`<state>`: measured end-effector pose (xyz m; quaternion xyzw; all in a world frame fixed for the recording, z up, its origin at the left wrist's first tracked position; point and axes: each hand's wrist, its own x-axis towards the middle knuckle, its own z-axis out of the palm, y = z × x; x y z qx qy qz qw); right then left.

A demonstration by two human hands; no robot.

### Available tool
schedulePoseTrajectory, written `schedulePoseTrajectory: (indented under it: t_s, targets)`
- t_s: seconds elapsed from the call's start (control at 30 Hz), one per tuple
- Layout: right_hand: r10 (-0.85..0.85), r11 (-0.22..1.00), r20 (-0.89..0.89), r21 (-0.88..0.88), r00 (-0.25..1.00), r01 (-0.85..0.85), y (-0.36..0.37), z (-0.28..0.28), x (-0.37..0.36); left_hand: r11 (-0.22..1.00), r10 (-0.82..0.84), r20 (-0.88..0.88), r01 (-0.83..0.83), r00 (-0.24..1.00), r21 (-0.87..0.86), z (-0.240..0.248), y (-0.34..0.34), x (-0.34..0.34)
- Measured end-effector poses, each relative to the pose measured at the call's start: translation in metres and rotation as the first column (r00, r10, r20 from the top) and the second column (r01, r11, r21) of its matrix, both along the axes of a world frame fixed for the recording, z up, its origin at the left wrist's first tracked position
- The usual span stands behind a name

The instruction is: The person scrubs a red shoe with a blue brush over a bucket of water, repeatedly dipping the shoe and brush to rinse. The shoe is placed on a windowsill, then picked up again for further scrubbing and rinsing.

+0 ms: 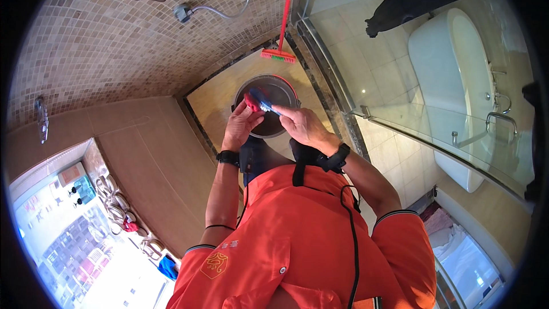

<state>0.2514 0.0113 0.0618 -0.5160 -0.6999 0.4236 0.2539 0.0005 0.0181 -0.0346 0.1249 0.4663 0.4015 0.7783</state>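
1. Just above the frame's centre, both hands meet over a round dark bucket (pixel 269 123) standing on the shower floor.
2. The left hand (pixel 240 127) has its fingers closed around a red cloth (pixel 251 103).
3. The right hand (pixel 303 126) pinches a small blue tool (pixel 264 102), its fingers together on the near end.
4. The cloth looks soft and light, likely damp; bunching it in the palm suits it best.
5. The tool seems stiff, light and possibly slippery; its handle end is the place to grip.
6. A red broom (pixel 280 51) leans against the mosaic wall (pixel 114 51) at upper centre; a white bathtub (pixel 452 80) sits at right behind glass.
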Motion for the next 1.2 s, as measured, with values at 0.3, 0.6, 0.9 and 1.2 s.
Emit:
schedulePoseTrajectory:
  t_s: [0.3, 0.6, 0.9, 1.2]
  targets:
    - [0.151, 0.986, 0.161, 0.041, 0.975, -0.16, 0.0, -0.01, 0.011, 0.988, 0.121, 0.356, -0.147, 0.927, 0.046, 0.014, 0.001, -0.002]
    - [0.181, 0.98, 0.101, 0.066, 0.978, -0.188, -0.008, -0.011, -0.003, 0.962, 0.258, 0.342, -0.206, 0.903, -0.181, -0.001, -0.001, 0.008]
    - [0.03, 0.98, 0.196, 0.188, 0.98, -0.068, -0.032, -0.011, -0.016, 0.971, 0.227, 0.379, -0.181, 0.897, -0.153, -0.013, 0.005, 0.026]
    - [-0.12, 0.979, 0.325, 0.196, 0.938, 0.057, -0.001, -0.039, -0.042, 0.962, 0.253, 0.295, -0.272, 0.921, 0.023, -0.018, 0.0, 0.038]
